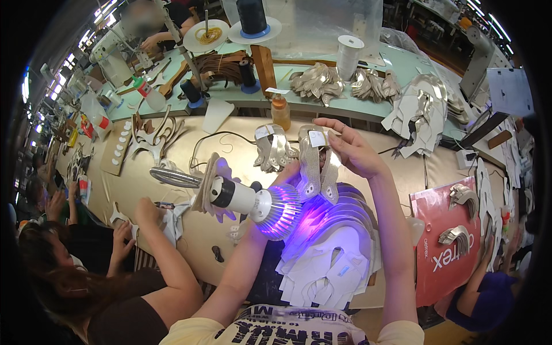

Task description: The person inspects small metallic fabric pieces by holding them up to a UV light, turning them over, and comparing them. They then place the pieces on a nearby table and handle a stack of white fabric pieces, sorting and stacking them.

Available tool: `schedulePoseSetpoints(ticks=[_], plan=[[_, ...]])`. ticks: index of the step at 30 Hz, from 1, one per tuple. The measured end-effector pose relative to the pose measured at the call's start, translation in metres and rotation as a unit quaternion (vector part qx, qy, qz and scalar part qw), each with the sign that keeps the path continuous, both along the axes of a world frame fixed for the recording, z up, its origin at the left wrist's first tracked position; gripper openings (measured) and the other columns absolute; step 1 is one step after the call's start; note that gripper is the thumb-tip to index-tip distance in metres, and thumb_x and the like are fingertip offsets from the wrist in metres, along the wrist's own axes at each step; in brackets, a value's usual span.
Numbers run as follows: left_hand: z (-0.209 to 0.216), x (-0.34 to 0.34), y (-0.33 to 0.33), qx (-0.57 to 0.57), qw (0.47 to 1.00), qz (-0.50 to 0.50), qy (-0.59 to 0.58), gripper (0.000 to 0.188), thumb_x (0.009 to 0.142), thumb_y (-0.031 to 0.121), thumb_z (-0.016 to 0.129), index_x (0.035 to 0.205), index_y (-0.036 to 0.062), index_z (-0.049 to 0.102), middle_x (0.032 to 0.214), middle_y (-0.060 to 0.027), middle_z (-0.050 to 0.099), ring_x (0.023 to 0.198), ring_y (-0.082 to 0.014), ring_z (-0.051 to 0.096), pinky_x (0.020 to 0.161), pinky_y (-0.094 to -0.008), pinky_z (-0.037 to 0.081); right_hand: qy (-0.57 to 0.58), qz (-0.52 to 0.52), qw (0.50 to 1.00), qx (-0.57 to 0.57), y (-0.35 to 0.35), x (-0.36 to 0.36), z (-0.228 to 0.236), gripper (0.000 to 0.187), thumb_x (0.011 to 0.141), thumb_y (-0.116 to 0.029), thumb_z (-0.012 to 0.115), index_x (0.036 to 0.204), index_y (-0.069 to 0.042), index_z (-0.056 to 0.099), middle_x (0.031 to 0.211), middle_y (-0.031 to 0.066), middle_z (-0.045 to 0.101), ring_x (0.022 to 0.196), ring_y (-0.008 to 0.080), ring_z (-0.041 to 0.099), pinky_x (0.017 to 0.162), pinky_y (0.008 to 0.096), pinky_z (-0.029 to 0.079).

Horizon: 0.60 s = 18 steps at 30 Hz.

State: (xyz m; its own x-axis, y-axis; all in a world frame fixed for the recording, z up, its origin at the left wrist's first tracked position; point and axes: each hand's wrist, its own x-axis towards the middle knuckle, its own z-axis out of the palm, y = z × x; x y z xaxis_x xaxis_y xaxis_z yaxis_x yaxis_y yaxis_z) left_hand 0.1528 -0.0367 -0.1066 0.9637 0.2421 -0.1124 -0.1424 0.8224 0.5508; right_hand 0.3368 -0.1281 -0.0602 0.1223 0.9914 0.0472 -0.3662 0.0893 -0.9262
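Both my hands are at a bundle of beige, U-shaped cut pieces [307,158], which look like shoe-upper parts and carry a white tag. My right hand [361,154] grips the bundle's top right, thumb and fingers closed on it. At its lower left is my left hand [289,174], mostly hidden behind the lamp, so its grip does not show. A second tagged bundle of metallic pieces [270,150] lies just left. Below my hands, a fanned stack of white and grey curved pieces [342,241] sits under purple light from the ribbed lamp head [276,211].
The lamp's flexible metal neck [175,177] comes from the left. An amber jar [280,113] stands behind the bundles, below thread spools [253,20] on a shelf. On the right lies a red board [440,253] with curved pieces. A co-worker's arm [169,253] works close at left.
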Motion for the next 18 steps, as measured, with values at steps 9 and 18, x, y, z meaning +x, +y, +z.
schedulePoseSetpoints(ticks=[9, 18], plan=[[-0.037, 0.015, 0.009, 0.120, 0.989, 0.060, 0.068, 0.039, 0.090, 0.021, 0.058, 0.120, -0.0018, 0.048, 0.102, -0.0120, 0.061, 0.089, -0.0184, 0.063, 0.079, -0.0340, 0.054, -0.093, -0.059, 0.992, -0.065, 0.013, 0.004, -0.037, 0.043, 0.096, -0.030, 0.053, 0.134, -0.011, 0.043, 0.108, 0.0009, 0.059, 0.084, 0.0029, 0.054, 0.067, 0.0194, 0.042], [-0.036, 0.011, 0.001, 0.061, 0.997, 0.035, -0.028, 0.032, 0.092, 0.022, 0.058, 0.115, -0.0002, 0.054, 0.095, -0.0075, 0.065, 0.082, -0.0143, 0.065, 0.075, -0.0276, 0.054, -0.073, -0.037, 0.992, -0.094, 0.013, -0.007, -0.031, 0.034, 0.096, -0.022, 0.053, 0.127, -0.007, 0.051, 0.110, -0.0003, 0.057, 0.097, 0.0062, 0.054, 0.084, 0.0208, 0.045]])
